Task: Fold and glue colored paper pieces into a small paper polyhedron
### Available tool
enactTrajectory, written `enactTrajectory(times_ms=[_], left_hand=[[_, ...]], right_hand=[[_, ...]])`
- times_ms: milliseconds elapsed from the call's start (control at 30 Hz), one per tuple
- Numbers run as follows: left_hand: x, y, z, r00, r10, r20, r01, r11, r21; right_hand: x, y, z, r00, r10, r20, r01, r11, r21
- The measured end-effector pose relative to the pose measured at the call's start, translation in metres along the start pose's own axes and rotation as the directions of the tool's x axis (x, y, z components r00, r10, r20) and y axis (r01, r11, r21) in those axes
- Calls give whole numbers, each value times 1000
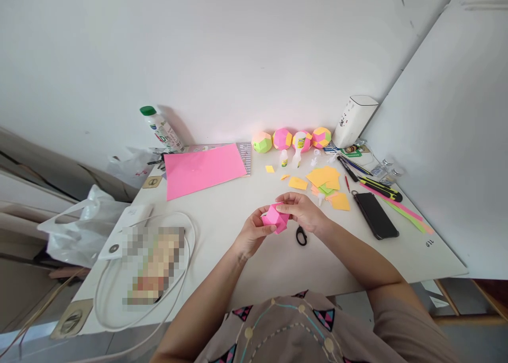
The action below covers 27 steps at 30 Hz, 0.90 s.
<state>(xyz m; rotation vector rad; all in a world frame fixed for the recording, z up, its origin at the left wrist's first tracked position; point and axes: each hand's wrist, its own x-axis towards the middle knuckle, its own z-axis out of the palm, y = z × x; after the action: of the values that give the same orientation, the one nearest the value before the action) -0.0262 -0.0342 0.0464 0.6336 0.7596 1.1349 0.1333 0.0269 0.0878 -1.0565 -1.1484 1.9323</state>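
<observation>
A: Grip?
B: Left hand (pixel 253 230) and right hand (pixel 304 210) both pinch pink shape (pixel 273 216), over desk (pixel 218 209) between front and back edges.
A: Risk?
B: Squeezing too hard could dent it or split a fold.

The bare left forearm (pixel 212 305) slants forward and inward from the body, its wrist (pixel 242 253) nearly in line with it, and the bare left hand (pixel 256 230) is closed in a light pinch, the thumb (pixel 270 229) laid along the near side. The bare right forearm (pixel 353 252) angles in from the opposite side with the elbow (pixel 384 288) bent, and the bare right hand (pixel 299 210) arches with curled fingers (pixel 289 196) above its thumb. The 2 hands face each other closely, the right slightly farther forward.
</observation>
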Motion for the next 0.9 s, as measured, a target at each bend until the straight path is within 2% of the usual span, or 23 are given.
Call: enactTrajectory(times_ms=[200, 433, 567, 767, 900], left_hand=[[-3, 5, 1, 999, -48, -6, 48, 999, -18], [-3, 11, -1, 998, -60, 16, 60, 998, 10], [-3, 13, -9, 987, -159, 27, 157, 984, 83], [-3, 15, -13, 982, -190, -10, 190, 970, 150], [-2, 17, -15, 985, -161, -70, 172, 959, 225]], right_hand=[[2, -3, -2, 986, 129, 109, -135, 990, 50], [1, 3, -1, 988, 109, 112, -118, 989, 85], [3, 7, 1, 983, 145, 111, -160, 977, 138], [6, 8, -1, 984, 147, 102, -160, 978, 131], [12, 12, -9, 974, 168, 154, -179, 982, 61]])
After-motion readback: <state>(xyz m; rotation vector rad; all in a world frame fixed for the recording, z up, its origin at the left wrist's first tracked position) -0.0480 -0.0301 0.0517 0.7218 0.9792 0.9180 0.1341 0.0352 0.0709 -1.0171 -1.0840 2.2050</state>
